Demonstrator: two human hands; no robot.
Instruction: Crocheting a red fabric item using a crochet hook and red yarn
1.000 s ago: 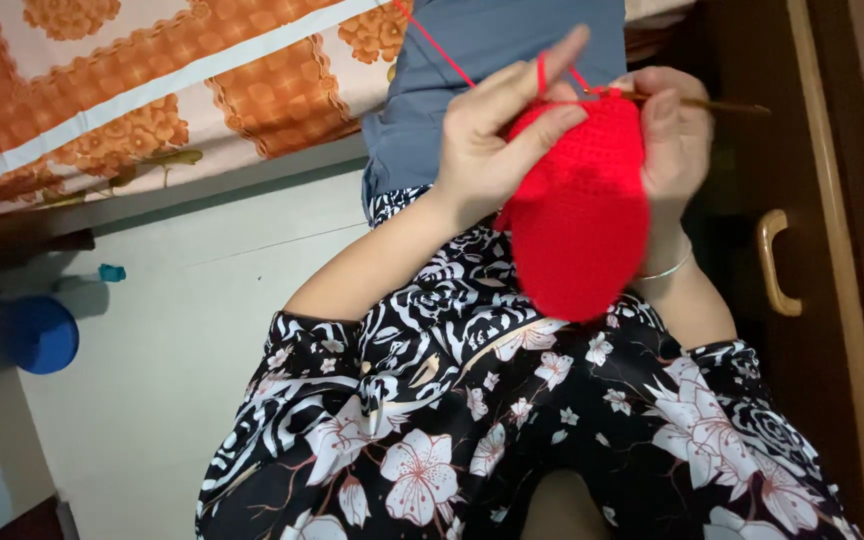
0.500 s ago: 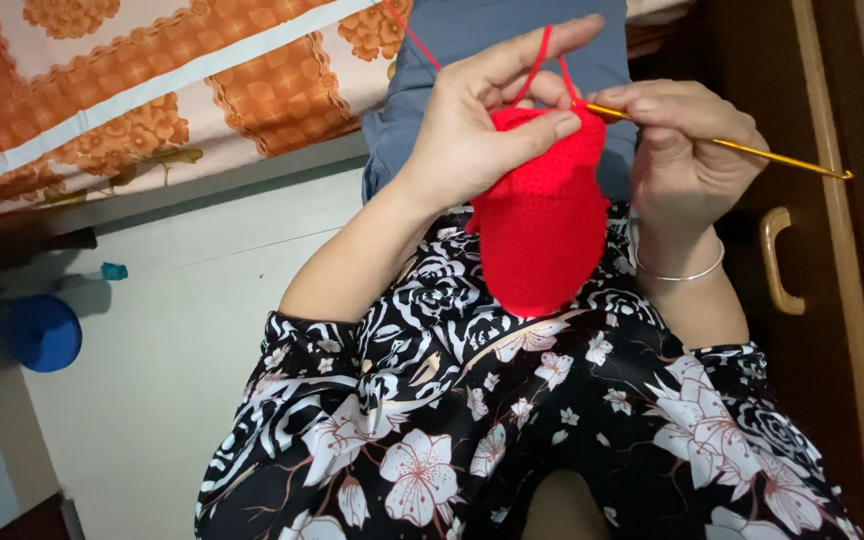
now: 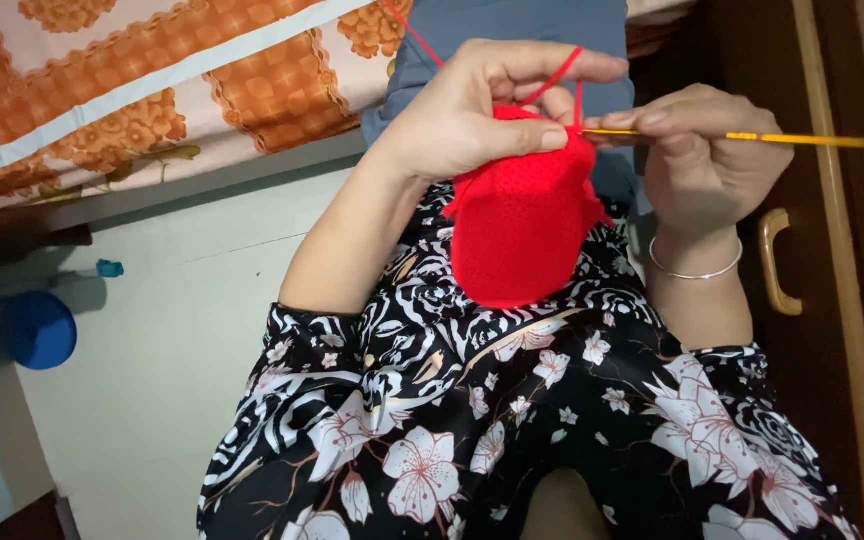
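Crochet piece: the red crochet piece [image 3: 522, 235] hangs near the middle of the scene, over my lap, its top edge held up between my two hands.
Far left: a blue round lid [image 3: 38, 329] lies on the pale floor [image 3: 162, 330], with a small teal object [image 3: 109, 268] just beyond it.
Bed: an orange and white patterned bedsheet [image 3: 152, 80] covers the far left.
Left hand: my left hand [image 3: 472, 115] is closed on the top edge of the piece, thumb pressed on the front, and the red yarn [image 3: 552, 80] runs taut over my forefinger.
Right hand: my right hand [image 3: 702, 150] pinches the yellow crochet hook [image 3: 752, 137], whose tip touches the top edge of the piece; a silver bangle [image 3: 694, 272] circles the wrist.
Far right: a dark wooden cabinet [image 3: 852, 300] with a brass handle [image 3: 772, 262].
Near: my floral black and white dress [image 3: 512, 420].
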